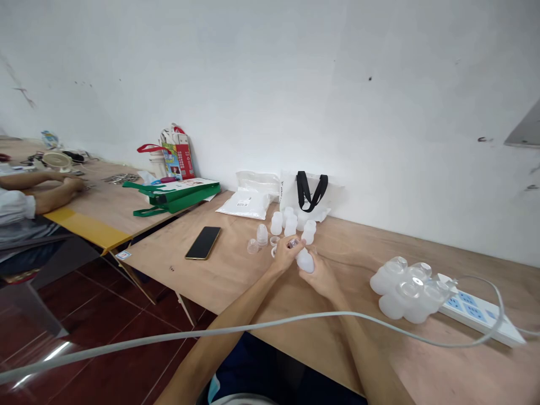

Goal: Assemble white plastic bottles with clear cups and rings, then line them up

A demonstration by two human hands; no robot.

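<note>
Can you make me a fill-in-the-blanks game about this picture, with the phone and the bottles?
1. The phone on the wooden table is ____.
2. The sockets on the power strip are ____.
3. The bag with black handles is ____.
4. The person's right hand is pressed against a frosted plastic ____.

Missing words: black, blue, white, bottle.
</note>
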